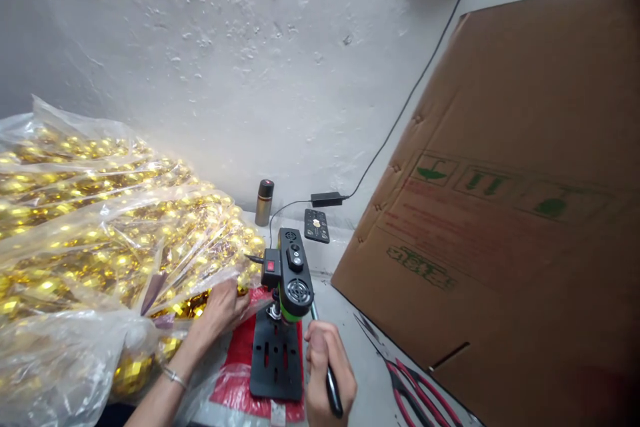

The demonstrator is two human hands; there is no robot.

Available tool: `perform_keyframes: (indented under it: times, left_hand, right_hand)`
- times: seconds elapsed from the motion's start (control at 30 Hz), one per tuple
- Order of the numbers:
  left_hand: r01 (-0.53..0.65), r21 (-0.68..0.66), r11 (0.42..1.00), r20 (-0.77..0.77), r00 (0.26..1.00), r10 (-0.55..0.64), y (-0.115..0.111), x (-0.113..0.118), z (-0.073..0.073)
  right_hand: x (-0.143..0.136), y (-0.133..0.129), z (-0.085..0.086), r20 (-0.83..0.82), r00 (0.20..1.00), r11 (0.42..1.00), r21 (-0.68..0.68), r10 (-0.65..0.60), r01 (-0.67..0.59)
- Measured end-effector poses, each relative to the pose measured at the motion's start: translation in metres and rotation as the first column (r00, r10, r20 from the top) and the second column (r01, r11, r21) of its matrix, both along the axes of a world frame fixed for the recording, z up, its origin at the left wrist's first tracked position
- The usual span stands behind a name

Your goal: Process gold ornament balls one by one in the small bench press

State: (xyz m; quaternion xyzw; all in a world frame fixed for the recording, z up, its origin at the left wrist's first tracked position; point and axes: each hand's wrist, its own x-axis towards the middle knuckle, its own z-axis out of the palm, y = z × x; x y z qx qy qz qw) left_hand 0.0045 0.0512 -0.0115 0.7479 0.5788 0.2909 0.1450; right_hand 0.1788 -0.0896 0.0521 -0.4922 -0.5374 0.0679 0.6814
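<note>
**Shiny gold balls on the left, a big box with green pictures on the right**

On the far left is a big clear bag (100, 213), full of shiny gold balls (131, 373). It has no writing that can be read. A thin bracelet (173, 377) sits on the left wrist. The left arm comes up from below, and the left hand (223, 307) bends over at the bag's edge, right by the gold balls. Its fingertips are hidden, so nobody can tell if that grip is open or closed.

Next is red plastic (235, 360), lying under the flat plate of a black machine (295, 280). The machine has round vents and a red switch (271, 265). Behind it stands a small bottle (264, 203) with a black cap. A flat black thing (317, 225) with little pictures lies near a black power block (327, 199).

The right hand (317, 360) is just beside the machine, fingers curled. Its grip is closed around a thin stick with a black handle (333, 393), which slants up toward the machine. Scissors (417, 393) with red and black handles lie on the tabletop (336, 310).

On the right, the cardboard box (500, 113) shows a green umbrella and two arrows. Its red and green words are too blurry to read.
</note>
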Motion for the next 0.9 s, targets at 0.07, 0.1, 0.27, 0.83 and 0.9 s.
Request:
perform_keyframes:
  times: [0.07, 0.1, 0.27, 0.83, 0.9]
  left_hand:
    - [0.029, -0.026, 0.999, 0.068, 0.997, -0.027, -0.019, -0.004, 0.002]
    - [0.062, -0.045, 0.997, 0.128, 0.99, -0.056, -0.031, -0.006, 0.002]
    - [0.185, -0.1, 0.978, 0.363, 0.921, -0.137, -0.084, -0.008, -0.009]
    - [0.376, -0.222, 0.9, 0.285, 0.908, -0.309, -0.079, 0.036, -0.024]
    - [0.392, -0.229, 0.891, 0.246, 0.909, -0.336, -0.079, 0.037, -0.02]
  right_hand:
    - [0.005, 0.0, 0.01, 0.085, 0.996, 0.999, 0.034, 0.019, -0.022]
    - [0.007, 0.0, 0.016, 0.099, 0.995, 0.999, 0.04, 0.017, -0.021]
    - [0.006, 0.002, 0.043, 0.104, 0.995, 0.999, 0.03, 0.009, -0.012]
    - [0.007, 0.0, 0.034, 0.11, 0.994, 0.999, 0.046, 0.024, -0.029]
    - [0.007, 0.0, 0.034, 0.108, 0.994, 0.999, 0.045, 0.026, -0.031]
